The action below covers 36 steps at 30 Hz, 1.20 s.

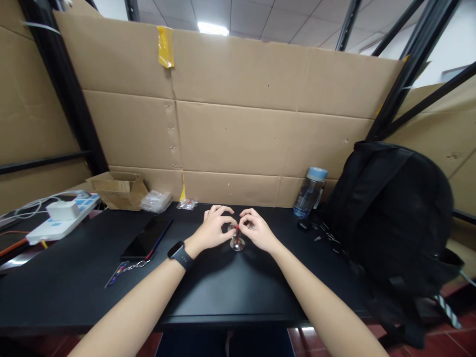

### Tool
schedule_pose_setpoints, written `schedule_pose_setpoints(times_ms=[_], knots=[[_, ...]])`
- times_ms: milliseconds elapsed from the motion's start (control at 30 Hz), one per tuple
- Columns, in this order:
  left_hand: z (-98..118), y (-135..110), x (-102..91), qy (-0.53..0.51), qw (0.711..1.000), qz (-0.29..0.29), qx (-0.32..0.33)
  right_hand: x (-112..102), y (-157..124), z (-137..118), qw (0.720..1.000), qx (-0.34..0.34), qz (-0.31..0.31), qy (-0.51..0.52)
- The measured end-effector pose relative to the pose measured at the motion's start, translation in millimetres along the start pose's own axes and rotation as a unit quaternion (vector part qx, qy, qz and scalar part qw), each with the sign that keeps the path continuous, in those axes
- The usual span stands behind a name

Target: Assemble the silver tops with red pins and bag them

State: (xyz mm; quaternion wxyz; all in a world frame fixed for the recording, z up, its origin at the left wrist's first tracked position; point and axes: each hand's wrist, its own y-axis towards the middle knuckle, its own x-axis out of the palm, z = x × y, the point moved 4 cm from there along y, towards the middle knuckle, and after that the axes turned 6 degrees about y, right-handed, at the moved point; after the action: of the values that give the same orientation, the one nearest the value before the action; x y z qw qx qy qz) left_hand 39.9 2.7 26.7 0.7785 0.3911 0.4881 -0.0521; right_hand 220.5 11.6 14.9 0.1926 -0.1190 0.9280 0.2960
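A small shiny metal piece with a round base and red parts [237,244] stands on the black table in front of me; its exact kind is too small to make out. My left hand [213,229], wearing a dark watch on its wrist, pinches at the red upper part from the left, thumb and index finger curled together. From the right, my right hand [259,233] pinches at the same spot, its thumb and index finger nearly meeting those of the left. The fingers partly hide the top of the piece.
A black phone [147,239] with a keyring lies left. Behind it are small plastic bags [156,201] and an open cardboard box [121,192]. A white power strip [61,220] sits far left. Right are a water bottle [309,193] and a black backpack [390,223]. Cardboard walls enclose the table.
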Motion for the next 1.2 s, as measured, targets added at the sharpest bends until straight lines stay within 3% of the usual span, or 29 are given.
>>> schedule_pose_setpoints(times_ms=[267, 500, 633, 833, 1200], knots=[[-12.6, 0.0, 4.4, 0.02, 0.999, -0.03, 0.007, 4.5, -3.6, -6.2, 0.988, -0.069, -0.038, -0.131], [-19.7, -5.2, 2.4, 0.027, 0.994, -0.105, 0.031, 11.1, -10.4, -6.3, 0.969, -0.043, -0.147, -0.196], [-16.4, -7.6, 1.6, 0.036, 0.99, -0.133, 0.041, 15.0, -10.9, -1.1, 0.961, -0.03, -0.171, -0.217], [-6.8, -9.3, -2.6, 0.061, 0.984, -0.147, 0.081, 14.5, -11.2, -3.4, 0.952, -0.037, -0.179, -0.247], [-5.1, -8.2, 0.1, 0.116, 0.984, -0.105, 0.09, 10.8, -11.6, -7.3, 0.89, -0.049, -0.205, -0.404]])
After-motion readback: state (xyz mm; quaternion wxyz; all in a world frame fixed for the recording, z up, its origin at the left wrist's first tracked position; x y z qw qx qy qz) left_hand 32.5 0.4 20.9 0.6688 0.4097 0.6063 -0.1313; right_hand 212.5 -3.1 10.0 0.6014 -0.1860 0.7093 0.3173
